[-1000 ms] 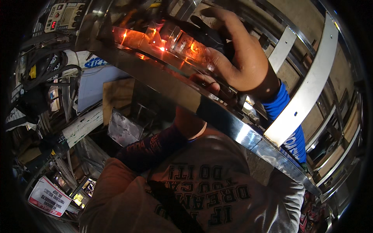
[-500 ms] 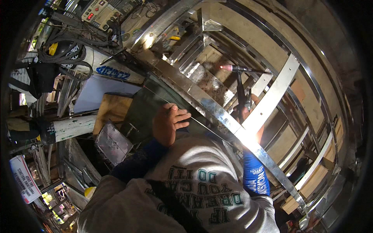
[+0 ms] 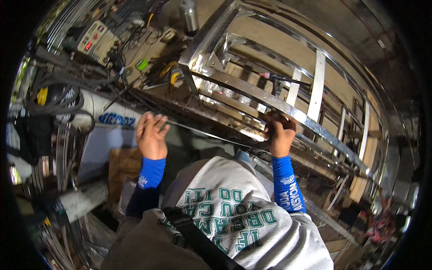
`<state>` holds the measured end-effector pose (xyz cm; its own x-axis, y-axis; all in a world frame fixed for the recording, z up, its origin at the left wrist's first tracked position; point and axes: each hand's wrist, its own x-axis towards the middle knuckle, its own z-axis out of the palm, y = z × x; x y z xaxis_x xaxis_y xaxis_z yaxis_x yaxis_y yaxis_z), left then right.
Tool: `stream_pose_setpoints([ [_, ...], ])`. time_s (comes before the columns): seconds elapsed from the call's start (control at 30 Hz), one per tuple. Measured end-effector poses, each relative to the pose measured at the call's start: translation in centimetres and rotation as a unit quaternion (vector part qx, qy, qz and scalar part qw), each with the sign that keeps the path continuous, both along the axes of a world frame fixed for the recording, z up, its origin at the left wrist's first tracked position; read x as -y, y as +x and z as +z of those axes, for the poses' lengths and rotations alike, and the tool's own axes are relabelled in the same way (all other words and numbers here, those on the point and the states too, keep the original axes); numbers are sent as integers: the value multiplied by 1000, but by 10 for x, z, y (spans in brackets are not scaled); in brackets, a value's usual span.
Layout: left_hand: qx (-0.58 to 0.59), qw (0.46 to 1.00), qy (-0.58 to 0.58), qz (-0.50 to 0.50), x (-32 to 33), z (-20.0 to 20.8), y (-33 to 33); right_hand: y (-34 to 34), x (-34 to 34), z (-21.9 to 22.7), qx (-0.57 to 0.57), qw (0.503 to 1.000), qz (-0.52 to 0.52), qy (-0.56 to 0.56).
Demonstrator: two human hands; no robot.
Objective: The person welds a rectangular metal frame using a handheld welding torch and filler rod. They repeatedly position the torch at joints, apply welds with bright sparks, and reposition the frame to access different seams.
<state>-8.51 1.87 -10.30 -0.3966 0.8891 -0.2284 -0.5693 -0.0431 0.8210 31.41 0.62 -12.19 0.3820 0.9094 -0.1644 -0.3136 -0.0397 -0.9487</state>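
Observation:
My left hand point(image 3: 152, 138) is raised left of the metal frame, its fingers bent around the end of a thin straight metal rod point(image 3: 204, 132). The rod runs rightward in front of my body toward my right hand. My right hand point(image 3: 282, 136) is closed at the near rail of the shiny metal frame point(image 3: 252, 91); the rail and shadow hide part of its grip. Just beyond it, a welding torch point(image 3: 280, 80) with a pink nozzle and long black back end shows above the frame, its handle leading down toward that hand.
A welding machine point(image 3: 96, 44) with a lit red display stands at the far left. Beside it lie cables point(image 3: 135, 42) and a green tape measure point(image 3: 141, 65). A metal bottle point(image 3: 189, 18) stands behind. White gas cylinder point(image 3: 96, 108) lies at left; wood blocks point(image 3: 358, 189) at right.
My left hand has moved left and away from my body with the rod. The view has shifted, showing more of the frame's left end. The bright glare on the near rail has gone.

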Motion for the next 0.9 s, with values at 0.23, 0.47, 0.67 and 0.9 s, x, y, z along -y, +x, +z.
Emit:
stream_pose_setpoints([
  [0.23,-193,971,36,137,-44,17,-142,-90,14,37,23,994,-99,28],
  [0.47,-284,946,65,144,-81,38,-229,-106,11,21,5,991,-133,10],
  [0.67,-303,950,41,63,-57,16,-201,-96,11,16,-56,990,-126,32],
  [0.9,-81,989,-62,-111,-20,-4,-172,-63,-23,9,-108,986,-95,80],
])
